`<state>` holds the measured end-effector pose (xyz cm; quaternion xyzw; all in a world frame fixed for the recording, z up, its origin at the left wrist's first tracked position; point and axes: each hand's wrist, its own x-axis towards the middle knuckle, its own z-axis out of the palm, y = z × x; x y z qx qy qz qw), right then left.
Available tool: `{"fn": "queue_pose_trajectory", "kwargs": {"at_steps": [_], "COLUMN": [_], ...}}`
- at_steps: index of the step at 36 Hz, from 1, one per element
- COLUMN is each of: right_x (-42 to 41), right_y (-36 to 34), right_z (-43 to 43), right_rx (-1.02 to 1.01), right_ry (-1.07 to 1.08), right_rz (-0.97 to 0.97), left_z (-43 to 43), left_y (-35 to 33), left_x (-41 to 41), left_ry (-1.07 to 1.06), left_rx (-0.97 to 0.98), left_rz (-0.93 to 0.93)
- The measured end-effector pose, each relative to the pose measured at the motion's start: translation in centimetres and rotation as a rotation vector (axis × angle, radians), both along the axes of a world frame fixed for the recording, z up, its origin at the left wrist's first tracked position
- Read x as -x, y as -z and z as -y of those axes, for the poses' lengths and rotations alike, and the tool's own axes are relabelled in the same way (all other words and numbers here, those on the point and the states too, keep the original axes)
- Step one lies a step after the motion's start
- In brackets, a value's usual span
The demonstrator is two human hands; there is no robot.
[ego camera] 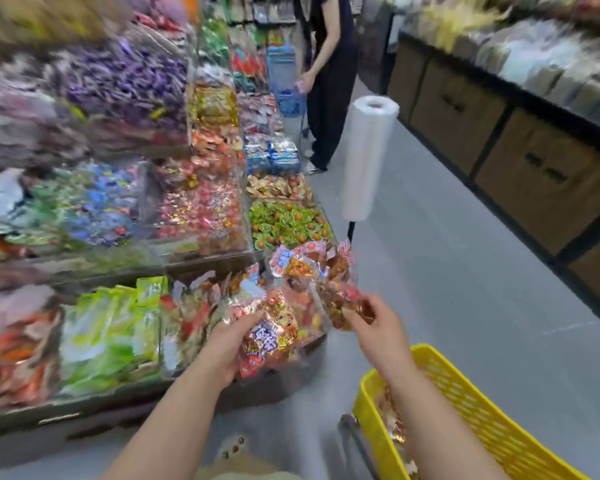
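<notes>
Snack packets [274, 337] (crinkly), gripped in both hands

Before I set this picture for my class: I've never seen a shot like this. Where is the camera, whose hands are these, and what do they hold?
There is no machine here. A person wears one wide-angle camera on the head, so you look down along their own arms. The left hand holds red snack packets. The right hand pinches a clear packet of brown snacks. Both hands are beside shop display bins full of wrapped snacks. A yellow basket shows at lower right, a roll of plastic bags stands on a pole, and another shopper stands farther along the aisle. The far left is blurred.
</notes>
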<state>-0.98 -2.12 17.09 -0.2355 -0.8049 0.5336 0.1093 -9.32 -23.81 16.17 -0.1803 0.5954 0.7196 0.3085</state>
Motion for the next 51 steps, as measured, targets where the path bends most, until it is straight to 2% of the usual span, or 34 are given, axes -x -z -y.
{"fn": "queue_pose_trajectory", "kwargs": {"at_steps": [2, 6, 8, 10, 12, 19, 22, 26, 31, 33, 36, 39, 44, 48, 51], "right_x": [1.8, 6.0, 8.1, 10.0, 11.9, 19.2, 21.6, 24.2, 26.2, 26.8, 27.3, 27.8, 29.2, 32.0, 34.5], "right_y": [-1.0, -2.5, -2.6, -2.6, -2.6, -2.7, -2.5, -2.2, -1.5, -1.6, -1.5, -1.5, -1.6, -3.2, -4.1], "right_z": [1.9, 5.7, 7.6, 9.5, 11.5, 18.9, 22.3, 26.5, 30.4, 31.1, 31.7, 31.6, 29.2, 25.9, 22.6], "right_rx": [0.025, -0.275, -0.324, -0.282, -0.288, -0.384, -0.306, 0.05, 0.6, 0.629, 0.567, 0.624, 0.612, 0.826, 0.748], "right_ry": [-0.099, -0.436, -0.567, -0.673, -0.76, -0.919, -0.805, -0.401, -0.022, 0.035, 0.023, 0.074, 0.049, 0.043, -0.008], "right_rz": [-0.135, -0.383, -0.347, -0.275, -0.28, -0.226, -0.186, -0.044, 0.1, 0.132, 0.184, 0.197, 0.162, 0.092, 0.084], "left_z": [2.0, 5.8, 7.8, 9.8, 11.9, 19.0, 21.6, 23.9, 25.4, 25.2, 24.1, 22.8, 21.2, 21.1, 21.4], "left_y": [-0.5, -1.4, -1.8, -1.9, -2.0, -2.6, -2.1, -1.8, -1.2, -0.8, -0.4, -0.3, -0.9, -1.5, -2.0], "left_x": [0.7, 2.7, 3.9, 5.4, 7.0, 12.7, 15.3, 18.6, 21.7, 22.5, 23.5, 24.4, 26.4, 28.2, 29.7], "left_ry": [-0.034, -0.08, -0.114, -0.166, -0.198, -0.099, -0.142, -0.22, -0.268, -0.284, -0.323, -0.337, -0.356, -0.417, -0.454], "left_rx": [0.001, -0.028, -0.078, -0.096, -0.113, -0.108, -0.105, -0.099, -0.091, -0.087, -0.109, -0.108, -0.185, -0.176, -0.137], "left_rz": [-0.013, 0.001, 0.024, 0.022, 0.017, 0.014, 0.001, -0.027, -0.07, -0.085, -0.095, -0.091, -0.106, -0.093, -0.114]}}
